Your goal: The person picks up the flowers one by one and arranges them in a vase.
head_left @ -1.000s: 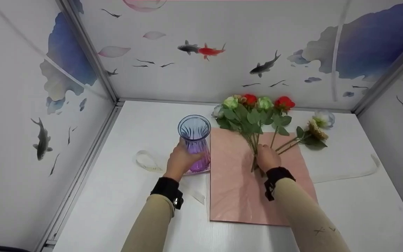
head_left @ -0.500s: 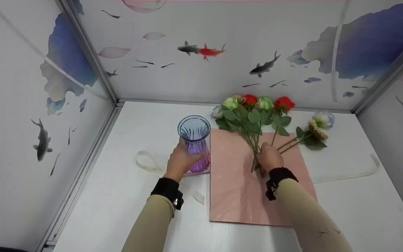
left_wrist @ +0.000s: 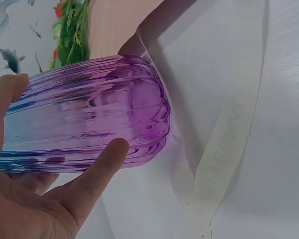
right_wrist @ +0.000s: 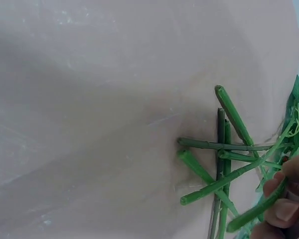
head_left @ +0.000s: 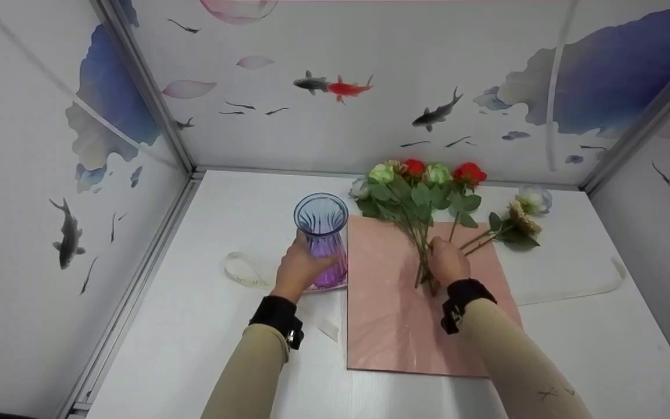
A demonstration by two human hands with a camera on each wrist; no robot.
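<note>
On white table (head_left: pixel 184 326) | I see left hand (head_left: pixel 302 269), fingers curled round ribbed purple-blue glass vase (head_left: pixel 324 240), beside pink wrapping paper (head_left: pixel 381 314) | right hand (head_left: pixel 450 263) pinching a green flower stem (right_wrist: pixel 256 210) over paper | risk: crossed stems (right_wrist: pixel 223 179) could snag, dragging flowers (head_left: pixel 438 174) along

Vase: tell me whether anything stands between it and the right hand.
Flower stems lie just left of the right hand, on the side towards the vase; past them, only flat pink paper shows.
</note>
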